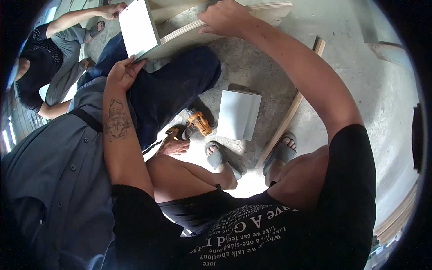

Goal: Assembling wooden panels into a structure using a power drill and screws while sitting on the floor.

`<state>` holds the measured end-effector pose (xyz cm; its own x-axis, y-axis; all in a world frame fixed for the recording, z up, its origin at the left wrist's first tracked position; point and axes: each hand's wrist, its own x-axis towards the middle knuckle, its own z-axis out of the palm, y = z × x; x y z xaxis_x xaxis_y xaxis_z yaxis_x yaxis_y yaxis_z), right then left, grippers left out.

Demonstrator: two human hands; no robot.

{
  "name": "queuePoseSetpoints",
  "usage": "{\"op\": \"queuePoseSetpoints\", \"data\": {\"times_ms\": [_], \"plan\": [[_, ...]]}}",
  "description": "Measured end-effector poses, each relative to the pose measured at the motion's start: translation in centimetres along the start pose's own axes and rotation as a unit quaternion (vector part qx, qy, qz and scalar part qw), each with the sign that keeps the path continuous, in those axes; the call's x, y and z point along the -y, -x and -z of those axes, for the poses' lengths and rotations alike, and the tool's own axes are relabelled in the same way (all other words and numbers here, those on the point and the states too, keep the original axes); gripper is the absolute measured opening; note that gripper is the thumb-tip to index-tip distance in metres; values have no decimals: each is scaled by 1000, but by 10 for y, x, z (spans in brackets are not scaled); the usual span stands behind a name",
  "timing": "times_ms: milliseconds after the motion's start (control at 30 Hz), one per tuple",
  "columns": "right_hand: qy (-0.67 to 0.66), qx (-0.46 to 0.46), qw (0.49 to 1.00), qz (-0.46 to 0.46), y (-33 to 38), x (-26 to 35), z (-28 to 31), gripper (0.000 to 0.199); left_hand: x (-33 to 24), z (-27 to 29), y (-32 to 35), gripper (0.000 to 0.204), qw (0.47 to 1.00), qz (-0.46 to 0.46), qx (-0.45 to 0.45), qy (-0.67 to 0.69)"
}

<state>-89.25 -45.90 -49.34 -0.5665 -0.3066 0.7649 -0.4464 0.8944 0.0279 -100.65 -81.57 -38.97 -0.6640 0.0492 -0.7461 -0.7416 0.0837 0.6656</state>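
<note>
At top, a white rectangular panel and long plywood board are seemingly steadied, finger-pinched by left hand and right hand respectively.

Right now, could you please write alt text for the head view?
A person's left hand touches a white panel; their right hand grips a plywood board. Another person's hand is at a yellow drill beside white boards.

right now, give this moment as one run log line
left hand: at white panel corner; right hand: on plywood board edge; other person's hand: at orange drill; floor: white boards, wooden strip
</note>
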Motion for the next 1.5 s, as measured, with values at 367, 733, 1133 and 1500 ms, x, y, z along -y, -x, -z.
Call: {"op": "queuePoseSetpoints", "data": {"times_ms": [367,733,1133,1500], "plan": [[-18,35,999,6,-2,0,-1,39,25,-21,-15,47,959,-29,-36,281],[-72,147,986,-43,-10,-2,7,37,32,-25,-14,49,967,-58,-26,246],[-95,300,942,-117,-28,3,27,37,32,-46,1,47,970,-61,-25,235],[-99,355,915,-165,-42,2,41,32,141,-196,264,41,954,175,240,40]]}}
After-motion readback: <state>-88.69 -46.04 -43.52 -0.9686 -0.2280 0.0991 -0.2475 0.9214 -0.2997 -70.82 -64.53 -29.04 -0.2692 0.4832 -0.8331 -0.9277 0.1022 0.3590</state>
